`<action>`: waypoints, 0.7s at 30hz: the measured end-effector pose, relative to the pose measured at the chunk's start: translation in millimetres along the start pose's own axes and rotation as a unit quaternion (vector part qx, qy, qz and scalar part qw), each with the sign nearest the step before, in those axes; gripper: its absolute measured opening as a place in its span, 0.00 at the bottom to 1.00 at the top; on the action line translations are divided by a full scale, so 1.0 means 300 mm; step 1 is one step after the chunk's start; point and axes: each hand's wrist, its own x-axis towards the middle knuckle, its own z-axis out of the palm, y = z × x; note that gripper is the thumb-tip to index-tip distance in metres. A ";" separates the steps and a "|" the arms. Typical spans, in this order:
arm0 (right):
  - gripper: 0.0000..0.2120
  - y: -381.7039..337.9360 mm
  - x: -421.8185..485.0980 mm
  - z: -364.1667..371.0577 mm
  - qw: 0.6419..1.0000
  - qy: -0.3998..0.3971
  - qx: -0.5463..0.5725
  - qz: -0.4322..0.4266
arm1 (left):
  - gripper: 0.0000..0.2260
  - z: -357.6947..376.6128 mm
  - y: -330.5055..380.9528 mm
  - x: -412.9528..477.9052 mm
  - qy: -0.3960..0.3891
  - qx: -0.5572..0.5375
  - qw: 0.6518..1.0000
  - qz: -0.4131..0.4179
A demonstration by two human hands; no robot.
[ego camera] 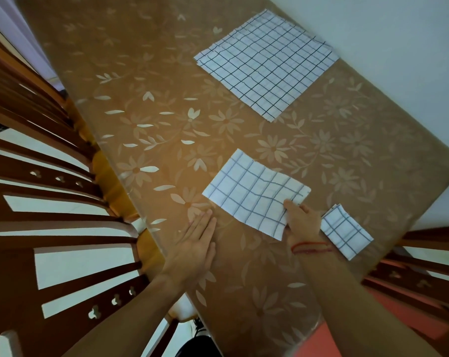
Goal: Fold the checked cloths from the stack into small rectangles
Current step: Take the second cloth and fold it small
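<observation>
From the head camera, a counter (151, 104) under a tan covering printed with pale flowers and leaves runs diagonally across the view. At its far right end, close to the white wall (398, 34), lies the stack of checked cloths (267, 65), spread flat, white with dark grid lines, the edges of the layers slightly offset. Nearer the person, about mid-counter, is a half-folded cloth (251, 194), a long rectangle with faint blue-grey checks and a soft ripple across its right part. The right hand (300, 220) grasps the near right end of this cloth, thumb on top and the edge pinched against the fingers; a red string bracelet (311, 247) circles that wrist. The left hand (197, 243) is released and lies palm down on the counter, fingers straight and together, its fingertips just beside the cloth's near left edge; whether they touch it cannot be told. To the right of the right hand, near the counter's edge, sits a small folded rectangle (347, 231) of the same checked fabric. A wooden chair (50, 202) with slatted back stands at the left, and another chair (424, 266) at the right.
</observation>
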 end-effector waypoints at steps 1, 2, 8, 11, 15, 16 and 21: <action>0.11 0.010 -0.013 -0.005 0.999 -0.015 0.033 0.030 | 0.27 -0.002 0.010 0.005 0.003 0.006 1.000 -0.006; 0.10 0.017 -0.030 -0.009 0.995 -0.037 0.060 0.064 | 0.26 -0.005 0.019 0.009 0.009 0.023 1.000 -0.002; 0.12 0.079 -0.116 -0.024 0.977 -0.141 0.022 0.161 | 0.27 -0.007 0.042 0.031 0.022 0.044 0.997 0.053; 0.10 0.111 -0.149 -0.045 0.961 -0.206 -0.011 0.186 | 0.28 0.004 0.036 0.039 -0.004 0.032 0.998 0.045; 0.11 0.123 -0.170 -0.087 0.944 -0.277 -0.049 0.169 | 0.31 -0.027 0.051 0.047 -0.009 0.062 0.998 0.024; 0.11 0.125 -0.166 -0.106 0.940 -0.298 -0.081 0.145 | 0.33 -0.044 0.061 0.042 -0.013 0.101 0.995 0.024; 0.17 0.087 -0.174 -0.160 0.906 -0.353 -0.233 -0.012 | 0.35 -0.019 0.028 0.018 0.025 0.125 0.990 0.059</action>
